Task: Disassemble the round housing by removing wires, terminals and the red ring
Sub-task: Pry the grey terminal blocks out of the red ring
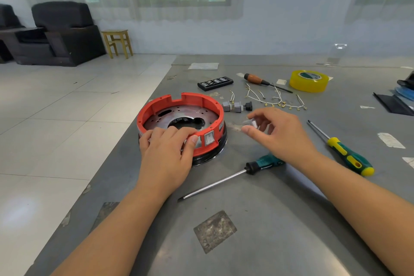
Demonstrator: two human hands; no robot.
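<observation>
The round housing [181,125] with its red ring [156,105] stands on the grey tabletop [257,219] near the left edge, and the left hand [167,152] grips its near rim, fingers curled over the ring beside a grey switch [209,138]. The right hand [277,132] hovers just right of the housing and pinches a small grey part [254,123] between thumb and fingers. The removed wires [277,98] lie toward the far edge.
</observation>
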